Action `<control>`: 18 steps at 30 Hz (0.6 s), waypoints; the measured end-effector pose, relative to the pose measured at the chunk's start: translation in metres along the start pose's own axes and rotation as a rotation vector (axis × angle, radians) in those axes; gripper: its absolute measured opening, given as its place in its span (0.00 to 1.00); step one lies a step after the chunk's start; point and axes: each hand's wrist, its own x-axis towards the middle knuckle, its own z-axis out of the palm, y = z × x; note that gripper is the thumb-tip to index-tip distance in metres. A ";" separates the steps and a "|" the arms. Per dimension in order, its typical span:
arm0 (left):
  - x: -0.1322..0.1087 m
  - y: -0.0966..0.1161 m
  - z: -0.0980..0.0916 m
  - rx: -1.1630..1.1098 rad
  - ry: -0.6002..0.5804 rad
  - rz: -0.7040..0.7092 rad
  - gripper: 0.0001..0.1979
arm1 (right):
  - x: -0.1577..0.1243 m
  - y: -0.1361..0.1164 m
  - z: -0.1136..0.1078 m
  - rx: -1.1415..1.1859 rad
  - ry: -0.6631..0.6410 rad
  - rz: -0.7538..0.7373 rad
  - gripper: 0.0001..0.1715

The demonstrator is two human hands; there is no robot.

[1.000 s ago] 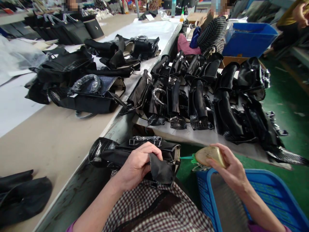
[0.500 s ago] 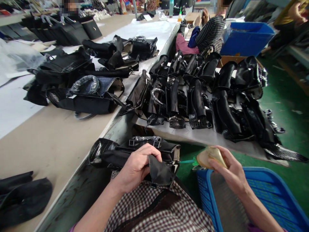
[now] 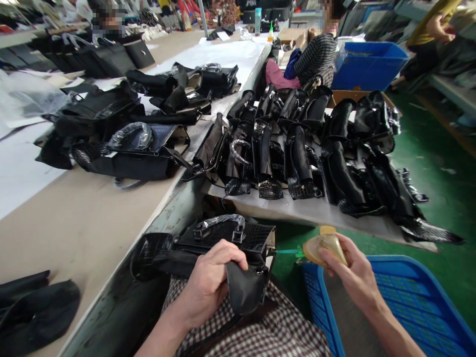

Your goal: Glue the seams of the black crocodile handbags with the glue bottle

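Workbench, left: the long workbench point(image 3: 122, 210) has a tan surface, partly covered by white paper point(image 3: 18, 173); clear plastic sheeting point(image 3: 31, 99) lies at the far left.
Bench stock: loose black pieces point(image 3: 40, 312) lie near me; wrapped-handle black handbags point(image 3: 143, 166) lie farther along.
Handbag in work: the black crocodile-textured handbag point(image 3: 256, 235) lies across my checked garment point(image 3: 286, 327), beside the bench edge, handle upward.
Left hand: my left hand point(image 3: 215, 277) is clamped on its black flap point(image 3: 245, 290), thumb against fingers.
Side table: the pale side table point(image 3: 256, 204) carries close rows of black bags point(image 3: 301, 158).
Co-worker: a person in a striped top point(image 3: 320, 54) sits beyond it.
Right hand: my right hand point(image 3: 353, 267) is closed around a squeeze bottle point(image 3: 316, 248); its green nozzle point(image 3: 290, 251) points at the handbag's right end, contact not determinable.
Floor, right: green floor point(image 3: 427, 158), blue basket point(image 3: 405, 297) near my forearm, blue bin point(image 3: 372, 69) beyond.
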 end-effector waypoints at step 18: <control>-0.002 -0.003 0.002 -0.010 -0.030 -0.017 0.09 | -0.021 0.003 -0.001 0.076 -0.050 0.056 0.29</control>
